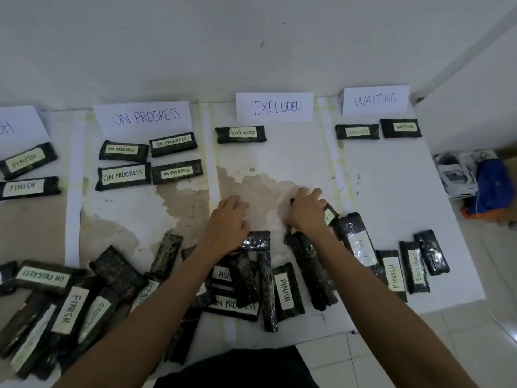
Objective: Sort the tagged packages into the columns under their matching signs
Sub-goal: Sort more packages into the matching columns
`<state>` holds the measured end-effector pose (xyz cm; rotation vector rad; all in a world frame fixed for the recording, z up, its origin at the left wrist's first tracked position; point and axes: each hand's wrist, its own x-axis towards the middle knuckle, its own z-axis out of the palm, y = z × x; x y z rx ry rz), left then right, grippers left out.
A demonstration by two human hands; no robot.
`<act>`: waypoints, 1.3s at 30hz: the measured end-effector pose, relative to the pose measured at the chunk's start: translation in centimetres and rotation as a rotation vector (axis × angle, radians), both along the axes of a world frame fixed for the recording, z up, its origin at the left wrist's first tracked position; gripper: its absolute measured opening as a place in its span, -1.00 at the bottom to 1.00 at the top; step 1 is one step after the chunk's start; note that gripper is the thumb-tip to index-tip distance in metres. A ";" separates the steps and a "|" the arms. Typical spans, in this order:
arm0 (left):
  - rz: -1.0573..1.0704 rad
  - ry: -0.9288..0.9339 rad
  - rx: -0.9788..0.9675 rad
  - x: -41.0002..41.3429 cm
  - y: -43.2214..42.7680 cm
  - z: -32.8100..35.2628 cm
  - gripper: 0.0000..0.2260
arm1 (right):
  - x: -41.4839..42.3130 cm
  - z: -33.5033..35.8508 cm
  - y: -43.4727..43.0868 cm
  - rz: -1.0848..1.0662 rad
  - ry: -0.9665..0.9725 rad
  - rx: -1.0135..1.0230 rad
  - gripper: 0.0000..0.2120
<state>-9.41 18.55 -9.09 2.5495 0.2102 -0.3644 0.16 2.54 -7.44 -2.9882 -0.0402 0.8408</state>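
Observation:
My right hand (305, 211) grips a dark package (330, 217) whose tag ends in "DED", held just above the sheet in the EXCLUDED column. My left hand (228, 222) hovers with loosely curled fingers over a glossy dark package (257, 240), holding nothing. Four white signs stand at the back: a cut-off one at the far left, ON PROGRESS (145, 116), EXCLUDED (275, 106) and WAITING (375, 99). One Excluded package (240, 133) lies under its sign. A heap of unsorted tagged packages (237, 287) lies along the near edge.
Several ON PROGRESS packages (148, 161) fill their column, two FINISH packages (28, 172) lie far left, two WAITING ones (377, 130) far right. White tape strips (209, 152) divide the columns. A blue bag (492, 186) and a white box sit on the floor at right.

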 end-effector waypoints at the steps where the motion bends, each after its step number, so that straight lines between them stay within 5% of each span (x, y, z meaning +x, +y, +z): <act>1: 0.003 -0.006 -0.019 -0.1 0.0 0.3 -0.58 | -0.1 -0.1 0.1 -0.013 -0.007 -0.007 -0.48; 8: -0.017 -0.040 -0.127 -0.2 0.4 2.2 -0.61 | 0.3 0.1 -0.9 -0.131 0.029 0.188 -0.33; 14: 0.018 0.010 -0.325 0.0 0.3 2.8 -0.65 | 1.5 2.0 -1.9 -0.317 -0.018 0.599 -0.76; 25: 0.532 0.248 -0.882 2.6 -2.7 4.7 -0.69 | 1.2 4.6 -1.9 -0.770 0.073 1.110 -0.76; 31: 0.466 0.068 -0.700 5.0 -3.3 4.1 -0.75 | 3.3 4.7 -4.3 0.401 -0.188 0.410 -0.30; 39: 0.469 -0.099 -0.535 11.5 -4.4 2.3 -0.69 | 10.5 3.3 -5.3 0.647 -0.263 0.313 -0.43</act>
